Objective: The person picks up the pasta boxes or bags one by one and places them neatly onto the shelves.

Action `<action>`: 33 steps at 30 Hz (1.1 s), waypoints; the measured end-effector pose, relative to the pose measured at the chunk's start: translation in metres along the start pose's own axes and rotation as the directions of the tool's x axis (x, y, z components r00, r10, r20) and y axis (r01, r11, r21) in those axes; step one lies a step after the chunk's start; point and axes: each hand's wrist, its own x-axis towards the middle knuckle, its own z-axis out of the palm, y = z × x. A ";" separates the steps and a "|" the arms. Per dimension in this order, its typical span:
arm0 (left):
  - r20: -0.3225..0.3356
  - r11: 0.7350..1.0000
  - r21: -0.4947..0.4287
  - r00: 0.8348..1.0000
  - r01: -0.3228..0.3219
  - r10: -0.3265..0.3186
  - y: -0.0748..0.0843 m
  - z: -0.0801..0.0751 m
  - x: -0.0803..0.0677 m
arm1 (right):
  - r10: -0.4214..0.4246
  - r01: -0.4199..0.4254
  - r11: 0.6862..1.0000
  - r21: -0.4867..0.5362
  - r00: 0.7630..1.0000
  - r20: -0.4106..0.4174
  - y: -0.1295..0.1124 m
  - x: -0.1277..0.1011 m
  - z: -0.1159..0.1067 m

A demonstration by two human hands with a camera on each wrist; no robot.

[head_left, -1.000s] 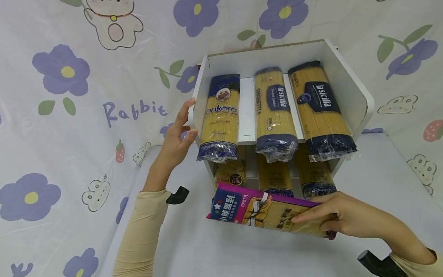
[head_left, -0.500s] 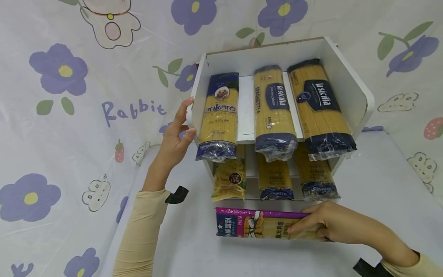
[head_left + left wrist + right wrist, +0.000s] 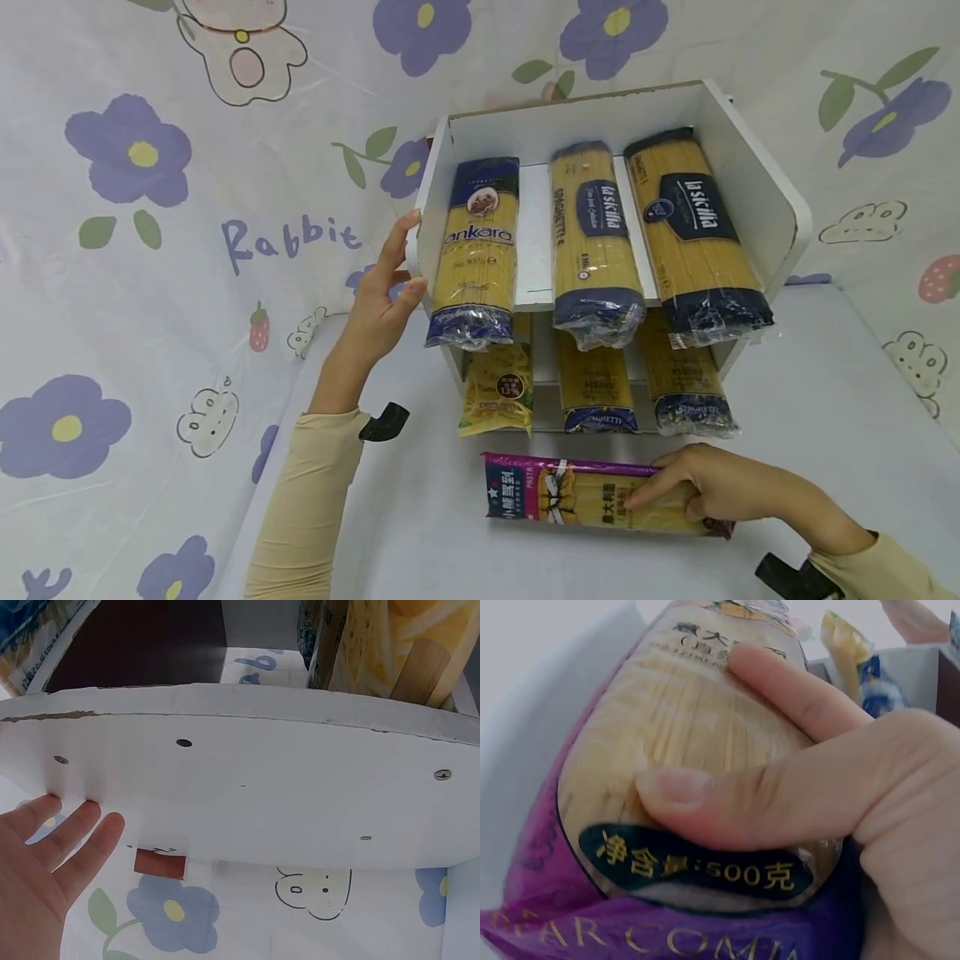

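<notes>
My right hand (image 3: 723, 492) grips the right end of a purple-edged pasta packet (image 3: 585, 496), low in front of the rack. In the right wrist view, its thumb and one finger lie over the clear front of the packet; the other fingers are hidden. My left hand (image 3: 380, 312) touches the left side panel of a white two-tier rack (image 3: 534, 233). Seen from the left wrist, three straight fingers (image 3: 79, 832) rest against the panel's outer face. The packet lies nearly level, its printed face up and its blue label end pointing left.
The top tier bears an ankara spaghetti packet (image 3: 480, 258) and two la sicilia packets (image 3: 597, 242). Below are a yellow pasta bag (image 3: 495, 387) and two blue-ended spaghetti packets (image 3: 597, 383), jutting past the front. A patterned cloth (image 3: 97, 317) hangs behind the white table surface (image 3: 420, 533).
My right hand has brought the pasta packet down and away from the lower tier, uncovering the packets there, then slightly right with its face turned up more. The left hand stays at the rack.
</notes>
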 end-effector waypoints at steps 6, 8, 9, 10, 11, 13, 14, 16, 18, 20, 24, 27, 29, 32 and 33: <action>0.002 1.000 0.006 1.000 -0.002 0.002 -0.001 0.000 0.000 | -0.060 0.048 0.984 0.171 0.996 0.066 0.024 0.002 -0.004; 0.000 1.000 0.008 1.000 -0.005 0.005 -0.001 0.000 0.000 | -0.057 0.041 0.979 0.198 0.995 0.077 0.032 0.003 -0.005; 0.000 1.000 0.008 1.000 -0.007 0.007 -0.001 0.000 0.000 | -0.049 0.031 0.977 0.210 0.996 0.080 0.036 0.004 -0.006; 0.001 1.000 0.011 1.000 -0.008 0.008 -0.001 0.000 0.000 | -0.037 0.019 0.975 0.221 0.996 0.081 0.040 0.004 -0.006; 0.002 1.000 0.010 1.000 -0.010 0.010 -0.001 0.000 0.000 | -0.024 0.005 0.973 0.229 0.997 0.080 0.044 0.004 -0.007; 0.005 1.000 0.014 1.000 -0.013 0.013 -0.001 0.000 0.001 | 0.002 -0.016 0.974 0.224 0.998 0.060 0.052 0.003 -0.007; 0.006 1.000 0.016 1.000 -0.014 0.014 -0.001 0.000 0.001 | 0.014 -0.023 0.975 0.222 0.999 0.040 0.057 0.003 -0.007; 0.006 1.000 0.018 1.000 -0.016 0.016 -0.001 0.000 0.001 | 0.025 -0.021 0.975 0.221 1.000 -0.015 0.066 0.002 -0.005; 0.001 1.000 0.020 1.000 -0.014 0.014 -0.001 0.000 0.001 | 0.029 -0.009 0.974 0.225 0.996 -0.085 0.075 0.000 -0.002; 0.001 1.000 0.020 1.000 -0.018 0.018 -0.001 0.000 0.001 | 0.042 0.000 0.969 0.247 0.985 -0.166 0.082 0.000 0.002; 0.003 0.999 0.018 1.000 -0.032 0.031 0.000 0.000 0.001 | 0.153 -0.057 0.955 0.291 0.934 -0.322 0.088 -0.001 0.013; -0.003 0.999 0.012 0.999 -0.040 0.040 0.000 0.000 0.001 | 0.249 -0.114 0.938 0.329 0.879 -0.407 0.090 0.001 0.021; -0.005 0.999 0.010 0.999 -0.041 0.041 0.000 -0.001 0.002 | 0.290 -0.143 0.933 0.330 0.840 -0.458 0.091 0.003 0.025; 0.001 0.999 0.012 1.000 -0.031 0.031 0.000 -0.001 0.001 | 0.295 -0.126 0.935 0.331 0.793 -0.533 0.095 0.005 0.031; 0.002 1.000 0.012 1.000 -0.027 0.027 0.000 -0.001 0.001 | 0.294 -0.123 0.939 0.321 0.773 -0.562 0.096 0.005 0.033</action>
